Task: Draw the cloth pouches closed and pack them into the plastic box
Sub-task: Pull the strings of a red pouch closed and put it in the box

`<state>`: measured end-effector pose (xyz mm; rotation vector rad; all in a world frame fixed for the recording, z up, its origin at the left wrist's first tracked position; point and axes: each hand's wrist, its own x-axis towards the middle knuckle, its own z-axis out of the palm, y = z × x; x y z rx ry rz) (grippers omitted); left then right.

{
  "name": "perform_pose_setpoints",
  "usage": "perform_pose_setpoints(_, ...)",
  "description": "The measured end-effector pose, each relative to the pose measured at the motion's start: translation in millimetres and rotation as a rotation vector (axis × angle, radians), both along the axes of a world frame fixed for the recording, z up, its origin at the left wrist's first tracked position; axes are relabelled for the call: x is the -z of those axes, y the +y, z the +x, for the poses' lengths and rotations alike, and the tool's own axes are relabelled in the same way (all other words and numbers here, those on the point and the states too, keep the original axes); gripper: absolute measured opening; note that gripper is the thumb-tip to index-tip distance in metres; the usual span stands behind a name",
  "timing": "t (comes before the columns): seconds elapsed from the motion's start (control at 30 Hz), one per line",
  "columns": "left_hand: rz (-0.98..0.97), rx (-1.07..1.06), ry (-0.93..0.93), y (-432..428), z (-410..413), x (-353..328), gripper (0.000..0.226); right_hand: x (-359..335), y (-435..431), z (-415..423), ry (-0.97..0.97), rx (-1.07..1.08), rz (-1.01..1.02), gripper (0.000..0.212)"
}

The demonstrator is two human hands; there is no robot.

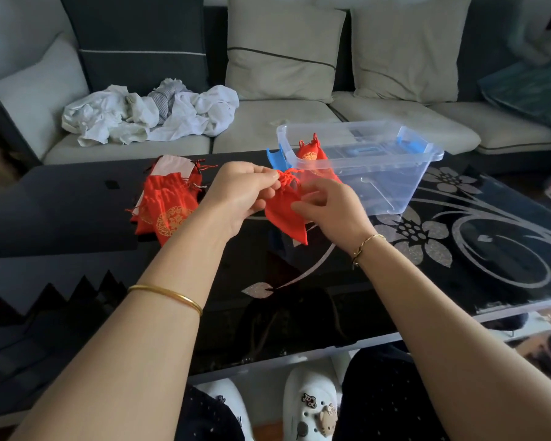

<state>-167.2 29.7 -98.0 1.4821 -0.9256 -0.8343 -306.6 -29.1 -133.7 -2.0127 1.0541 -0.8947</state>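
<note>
A red cloth pouch [283,214] hangs above the black glass table between my hands. My left hand [239,194] pinches its gathered neck and red drawstring at the top. My right hand [328,205] holds the pouch's right side with curled fingers. A pile of several red pouches with gold emblems [166,205] lies on the table to the left. The clear plastic box [395,173] stands behind my right hand, and one red pouch [310,152] lies inside it at the left end.
A blue clip [274,159] sits at the box's left end and another [411,143] at its right. The table [458,249] carries a silver flower pattern. Behind it a sofa [268,125] holds crumpled white clothes [147,113]. My feet in white clogs show below the table edge.
</note>
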Motion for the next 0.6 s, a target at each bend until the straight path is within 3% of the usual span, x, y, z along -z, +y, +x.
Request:
perform_pose_setpoints(0.1, -0.036, 0.031, 0.084, -8.7, -10.1, -12.2, 0.016, -16.7, -2.6, -9.6, -0.061, -0.007, 0.012, 0.011)
perform_pose_setpoints(0.23, -0.086, 0.033, 0.064, -35.8, -21.4, -41.4, 0.016, -60.0, -30.3, -27.0, -0.059, 0.044, -0.040, 0.014)
perform_pose_setpoints(0.33, -0.071, -0.038, -0.018, -62.2, -19.2, -51.5, 0.009, -93.0, -65.5, -31.9, -0.218, 0.119, 0.016, 0.010)
perform_pose_setpoints(0.4, -0.044, -0.062, -0.058, -77.8, -18.2, -49.6, 0.011, -106.3, -93.1, -29.1, -0.287, 0.136, 0.077, 0.019)
perform_pose_setpoints(0.53, 0.020, -0.085, -0.110, -98.8, -11.1, -38.3, 0.022, -107.3, -141.2, -16.2, -0.278, 0.155, 0.228, 0.024)
perform_pose_setpoints(0.6, 0.042, -0.090, -0.160, -105.1, -6.9, -33.6, 0.024, -105.4, -159.7, -14.5, -0.175, 0.177, 0.217, 0.019)
